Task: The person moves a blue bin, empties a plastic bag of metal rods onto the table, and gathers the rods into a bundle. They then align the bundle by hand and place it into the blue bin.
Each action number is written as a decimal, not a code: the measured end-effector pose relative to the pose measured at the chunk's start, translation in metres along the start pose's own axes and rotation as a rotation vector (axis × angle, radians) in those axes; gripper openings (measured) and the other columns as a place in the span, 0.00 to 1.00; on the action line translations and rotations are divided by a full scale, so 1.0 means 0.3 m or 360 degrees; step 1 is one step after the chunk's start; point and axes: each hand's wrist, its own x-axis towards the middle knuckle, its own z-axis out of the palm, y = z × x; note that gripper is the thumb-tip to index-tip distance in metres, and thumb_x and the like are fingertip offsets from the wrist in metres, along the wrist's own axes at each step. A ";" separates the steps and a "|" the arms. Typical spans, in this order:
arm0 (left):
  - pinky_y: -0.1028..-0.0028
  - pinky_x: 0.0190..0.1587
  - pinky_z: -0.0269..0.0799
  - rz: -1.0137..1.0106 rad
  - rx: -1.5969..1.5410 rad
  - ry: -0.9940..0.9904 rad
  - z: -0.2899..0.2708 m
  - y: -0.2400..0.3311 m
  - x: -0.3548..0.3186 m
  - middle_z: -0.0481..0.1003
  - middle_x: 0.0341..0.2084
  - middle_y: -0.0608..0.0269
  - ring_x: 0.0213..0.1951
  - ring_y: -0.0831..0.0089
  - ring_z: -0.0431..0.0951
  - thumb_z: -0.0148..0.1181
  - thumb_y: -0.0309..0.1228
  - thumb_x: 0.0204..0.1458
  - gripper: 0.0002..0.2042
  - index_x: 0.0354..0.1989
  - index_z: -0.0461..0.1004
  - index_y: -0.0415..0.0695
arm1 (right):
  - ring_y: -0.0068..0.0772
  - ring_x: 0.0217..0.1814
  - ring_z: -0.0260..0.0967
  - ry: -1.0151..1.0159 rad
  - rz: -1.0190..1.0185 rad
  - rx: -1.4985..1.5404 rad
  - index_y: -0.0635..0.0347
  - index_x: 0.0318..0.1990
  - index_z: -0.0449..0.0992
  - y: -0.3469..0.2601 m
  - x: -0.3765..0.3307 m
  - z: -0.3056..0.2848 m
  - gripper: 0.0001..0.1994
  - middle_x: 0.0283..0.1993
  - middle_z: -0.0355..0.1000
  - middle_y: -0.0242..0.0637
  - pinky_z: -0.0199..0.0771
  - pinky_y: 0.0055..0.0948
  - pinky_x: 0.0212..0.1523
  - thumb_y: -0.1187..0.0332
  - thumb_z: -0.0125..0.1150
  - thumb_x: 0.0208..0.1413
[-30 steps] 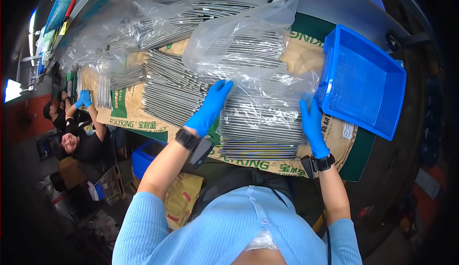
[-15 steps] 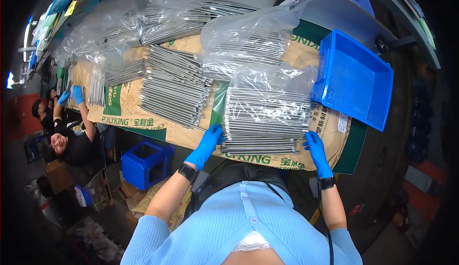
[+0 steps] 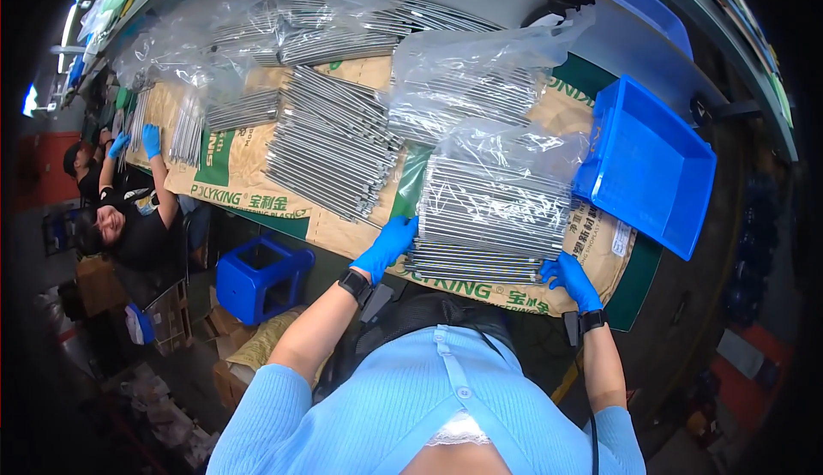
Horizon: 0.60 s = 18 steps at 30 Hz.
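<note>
Both my hands wear blue gloves and are at opposite ends of a near row of thin metal rods [image 3: 471, 267] on the table. My left hand [image 3: 390, 247] is closed about the left ends, fingers together. At the right ends, my right hand [image 3: 572, 282] has its fingers bent onto the rod tips; their undersides are hidden. Just beyond lies a larger layer of rods in a clear plastic bag [image 3: 497, 205], its loose part folded toward the far side. Left of it sits a bare pile of rods [image 3: 330, 162] with uneven ends.
Brown printed paper [image 3: 334, 237] covers the green tabletop. A blue bin [image 3: 656, 171] stands at the right edge. More bagged rods [image 3: 471, 89] lie farther back. A blue stool [image 3: 264, 278] is on the floor at left; a co-worker [image 3: 141, 226] with gloved hands works at the table's left end.
My right hand has moved in onto the right ends of the near rods. My left hand stays by their left ends. The whole view has shifted slightly.
</note>
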 end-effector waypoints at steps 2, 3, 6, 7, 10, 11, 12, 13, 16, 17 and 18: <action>0.64 0.33 0.70 0.0253 0.0456 0.0372 0.041 -0.024 0.003 0.74 0.28 0.45 0.30 0.55 0.75 0.45 0.41 0.55 0.20 0.38 0.68 0.32 | 0.25 0.27 0.69 -0.0012 0.0039 -0.0028 0.61 0.38 0.70 -0.001 0.012 0.001 0.21 0.26 0.71 0.35 0.69 0.23 0.24 0.51 0.38 0.60; 0.64 0.34 0.70 0.0381 0.0687 0.0551 0.060 -0.036 0.002 0.75 0.28 0.46 0.30 0.55 0.75 0.45 0.40 0.55 0.19 0.38 0.68 0.32 | 0.25 0.25 0.68 0.0061 0.0016 0.0025 0.60 0.36 0.70 0.019 0.018 0.003 0.22 0.25 0.70 0.34 0.68 0.22 0.23 0.50 0.38 0.60; 0.64 0.33 0.69 0.0555 0.0568 0.0829 0.095 -0.077 -0.002 0.75 0.28 0.47 0.29 0.55 0.75 0.45 0.37 0.54 0.17 0.37 0.69 0.32 | 0.23 0.22 0.66 0.0201 -0.0023 0.0130 0.59 0.32 0.71 0.054 0.029 0.007 0.23 0.22 0.69 0.31 0.66 0.21 0.22 0.49 0.37 0.60; 0.63 0.33 0.69 0.0640 0.0506 0.0978 0.098 -0.090 0.000 0.75 0.28 0.47 0.29 0.54 0.75 0.45 0.36 0.54 0.16 0.36 0.70 0.32 | 0.23 0.21 0.66 0.0194 -0.0027 0.0140 0.59 0.30 0.71 0.053 0.031 0.012 0.23 0.21 0.68 0.31 0.66 0.20 0.22 0.50 0.37 0.60; 0.67 0.35 0.68 0.0515 -0.0205 0.0780 0.089 -0.111 0.032 0.75 0.30 0.48 0.33 0.63 0.75 0.46 0.36 0.55 0.15 0.38 0.71 0.33 | 0.23 0.19 0.64 0.0160 -0.0031 0.0159 0.59 0.27 0.70 0.043 0.036 0.017 0.23 0.18 0.66 0.30 0.65 0.20 0.21 0.50 0.37 0.60; 0.69 0.37 0.68 0.0451 -0.0562 0.0668 0.087 -0.106 0.032 0.75 0.31 0.48 0.35 0.68 0.75 0.47 0.35 0.55 0.15 0.39 0.72 0.33 | 0.23 0.19 0.64 0.0153 -0.0105 -0.0017 0.59 0.27 0.70 0.050 0.033 0.002 0.23 0.18 0.65 0.30 0.66 0.20 0.21 0.50 0.36 0.60; 0.69 0.37 0.68 0.0440 -0.0561 0.0680 0.077 -0.102 0.029 0.75 0.31 0.48 0.35 0.68 0.75 0.47 0.35 0.55 0.15 0.39 0.72 0.33 | 0.23 0.19 0.64 0.0143 -0.0181 -0.0194 0.59 0.26 0.70 0.055 0.031 -0.015 0.23 0.17 0.64 0.30 0.66 0.20 0.21 0.51 0.36 0.60; 0.69 0.37 0.68 0.0369 -0.0371 0.0590 0.061 -0.073 0.021 0.75 0.30 0.48 0.35 0.68 0.75 0.47 0.35 0.55 0.16 0.39 0.71 0.33 | 0.22 0.19 0.64 0.0141 -0.0260 -0.0368 0.59 0.26 0.70 0.064 0.032 -0.035 0.23 0.17 0.63 0.30 0.66 0.20 0.22 0.51 0.36 0.60; 0.69 0.37 0.68 0.0223 0.0002 0.0410 0.043 -0.023 0.001 0.74 0.29 0.47 0.34 0.68 0.75 0.47 0.36 0.55 0.16 0.41 0.71 0.33 | 0.22 0.18 0.63 0.0074 -0.0284 -0.0382 0.59 0.25 0.69 0.086 0.029 -0.067 0.23 0.16 0.62 0.30 0.64 0.20 0.21 0.51 0.35 0.61; 0.67 0.35 0.68 0.0256 0.0126 0.0487 0.046 -0.028 0.004 0.74 0.27 0.47 0.32 0.65 0.75 0.47 0.38 0.55 0.17 0.40 0.70 0.33 | 0.22 0.17 0.62 0.0042 -0.0300 -0.0390 0.59 0.25 0.69 0.075 0.025 -0.062 0.23 0.16 0.62 0.30 0.64 0.20 0.20 0.52 0.35 0.61; 0.66 0.33 0.68 0.0290 0.0251 0.0559 0.052 -0.031 0.009 0.74 0.25 0.48 0.29 0.61 0.75 0.47 0.40 0.55 0.18 0.38 0.70 0.33 | 0.22 0.17 0.62 0.0041 -0.0301 -0.0390 0.59 0.25 0.69 0.066 0.024 -0.052 0.23 0.16 0.62 0.30 0.64 0.20 0.20 0.52 0.35 0.61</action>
